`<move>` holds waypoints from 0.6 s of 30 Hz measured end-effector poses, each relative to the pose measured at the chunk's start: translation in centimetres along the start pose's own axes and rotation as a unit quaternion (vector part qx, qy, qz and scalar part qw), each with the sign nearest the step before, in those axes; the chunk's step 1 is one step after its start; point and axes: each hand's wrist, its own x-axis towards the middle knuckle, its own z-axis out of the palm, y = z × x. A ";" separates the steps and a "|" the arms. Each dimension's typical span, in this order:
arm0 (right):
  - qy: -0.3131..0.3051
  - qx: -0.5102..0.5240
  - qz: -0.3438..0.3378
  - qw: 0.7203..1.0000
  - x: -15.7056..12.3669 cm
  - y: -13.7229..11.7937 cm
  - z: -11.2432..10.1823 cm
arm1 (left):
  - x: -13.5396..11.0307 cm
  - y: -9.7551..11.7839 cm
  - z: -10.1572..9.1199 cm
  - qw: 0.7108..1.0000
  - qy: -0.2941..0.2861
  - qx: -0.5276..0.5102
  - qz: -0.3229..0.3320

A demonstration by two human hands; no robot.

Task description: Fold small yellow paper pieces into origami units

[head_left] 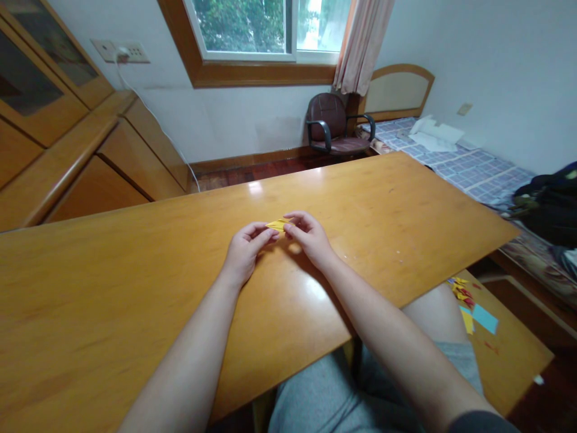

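A small piece of folded yellow paper (276,225) is held between my two hands, just above the wooden table (135,288). My left hand (246,249) pinches its left end between thumb and fingers. On the other side, my right hand (311,236) grips the right end, thumb in front and fingers behind. The paper has a pointed, creased shape; its ends are partly covered by my fingertips.
Right of my leg, a lower wooden surface (518,355) bears several folded yellow and red paper pieces (463,293), a blue paper sheet (485,319) and a yellow sheet (469,320). Beyond the table stand a brown armchair (331,120) and a bed (478,165). Cabinets (130,150) line the left.
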 end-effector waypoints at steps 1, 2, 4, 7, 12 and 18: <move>-0.004 -0.001 0.004 1.000 0.0 0.0 0.0 | 0.0 0.0 0.0 1.000 -0.010 0.008 -0.004; -0.012 -0.002 0.008 1.000 0.0 0.1 0.0 | 0.0 -0.1 0.1 1.000 -0.020 0.015 -0.008; -0.027 -0.002 0.017 0.999 0.0 0.2 0.0 | 0.0 -0.2 0.1 0.999 -0.030 0.018 -0.011; -0.040 -0.017 0.018 0.999 0.0 0.3 0.1 | 0.0 -0.2 0.1 1.000 -0.026 0.015 -0.005; -0.018 -0.117 -0.064 0.991 -0.1 0.0 0.1 | 0.1 -0.3 -0.1 0.996 -0.030 0.082 0.026; -0.012 -0.161 -0.076 0.984 -0.3 -0.3 0.2 | 0.0 -0.1 -0.1 0.990 -0.027 0.128 0.053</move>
